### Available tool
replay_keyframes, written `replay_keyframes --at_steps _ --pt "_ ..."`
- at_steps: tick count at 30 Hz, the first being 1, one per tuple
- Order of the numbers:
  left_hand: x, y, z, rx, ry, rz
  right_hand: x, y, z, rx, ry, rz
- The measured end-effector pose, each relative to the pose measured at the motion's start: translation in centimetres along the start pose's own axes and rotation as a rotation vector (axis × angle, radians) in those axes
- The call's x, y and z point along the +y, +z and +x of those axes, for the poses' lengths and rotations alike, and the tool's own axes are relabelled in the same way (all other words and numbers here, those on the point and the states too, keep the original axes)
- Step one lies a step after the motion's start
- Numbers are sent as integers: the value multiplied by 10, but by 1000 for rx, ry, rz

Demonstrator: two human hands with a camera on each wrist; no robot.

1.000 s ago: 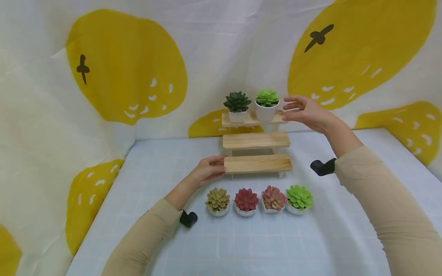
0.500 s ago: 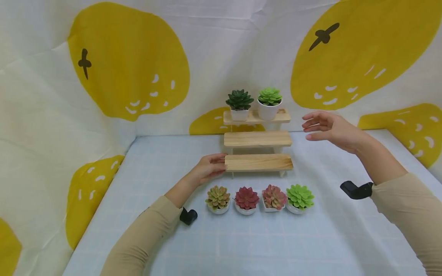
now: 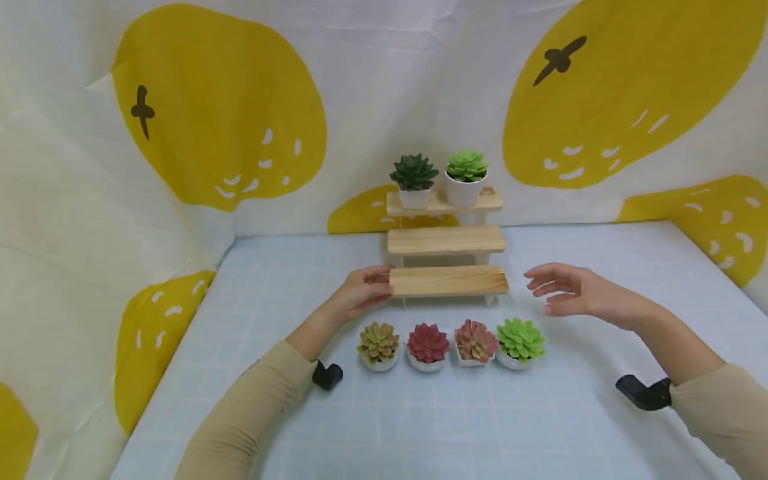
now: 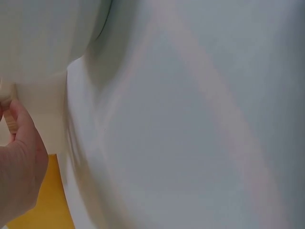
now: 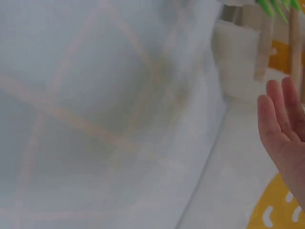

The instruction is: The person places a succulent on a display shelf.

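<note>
My left hand (image 3: 358,293) pinches the left end of the lowest board of a three-step wooden plant stand (image 3: 449,282); in the left wrist view the fingers (image 4: 26,126) lie around the board's end. Over the table, right of the stand, my right hand (image 3: 579,293) hangs with relaxed fingers and holds nothing. Nearest to it is a bright green potted succulent (image 3: 521,339), at the right end of a front row. That row also has a pink succulent (image 3: 477,341), a dark red succulent (image 3: 428,344) and a tan-green succulent (image 3: 379,343), all in white pots.
On the stand's top board stand a dark green succulent (image 3: 414,175) and a light green succulent (image 3: 466,173) in white pots. A white cloth with yellow fruit prints (image 3: 222,107) hangs behind. The table (image 3: 420,427) has a pale blue checked cover.
My right hand has moved away from the light green succulent on the top board, first rightward, then down towards the front row. My left hand stays at the lowest board.
</note>
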State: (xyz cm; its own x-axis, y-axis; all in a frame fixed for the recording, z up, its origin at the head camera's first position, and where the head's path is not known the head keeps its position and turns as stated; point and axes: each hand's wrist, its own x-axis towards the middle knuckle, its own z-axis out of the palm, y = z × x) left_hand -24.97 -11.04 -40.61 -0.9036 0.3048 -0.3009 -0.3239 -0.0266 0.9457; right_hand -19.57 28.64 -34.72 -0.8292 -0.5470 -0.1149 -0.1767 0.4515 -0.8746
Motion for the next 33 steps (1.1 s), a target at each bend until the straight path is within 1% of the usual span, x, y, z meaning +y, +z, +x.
replay_keyframes --at_steps 2,5,7,9,12,15,19,21,25,31,33 --pt "-1 0 -1 -1 1 5 9 6 -4 -31 2 35" --pt "-1 1 -3 1 2 10 20 11 -9 -100 -35 105" --pt "-1 1 -4 1 6 10 26 14 -10 -149 -61 131" --pt "-2 0 -5 3 10 7 31 18 -11 -188 -66 138" --pt "-2 0 -5 -1 14 3 35 25 -12 -211 -34 111" --pt "-3 1 -5 -3 14 4 36 33 -12 -219 3 87" --pt "-2 1 -5 -2 20 3 34 42 -10 -224 28 54" --pt "-1 1 -4 -1 24 2 32 45 -9 -223 30 44" --pt "1 1 -4 4 10 5 30 50 -6 -226 40 39" --pt "3 2 -3 9 11 18 29 55 -2 -195 42 2" --pt "3 2 -3 10 3 18 29 56 -3 -187 40 2"
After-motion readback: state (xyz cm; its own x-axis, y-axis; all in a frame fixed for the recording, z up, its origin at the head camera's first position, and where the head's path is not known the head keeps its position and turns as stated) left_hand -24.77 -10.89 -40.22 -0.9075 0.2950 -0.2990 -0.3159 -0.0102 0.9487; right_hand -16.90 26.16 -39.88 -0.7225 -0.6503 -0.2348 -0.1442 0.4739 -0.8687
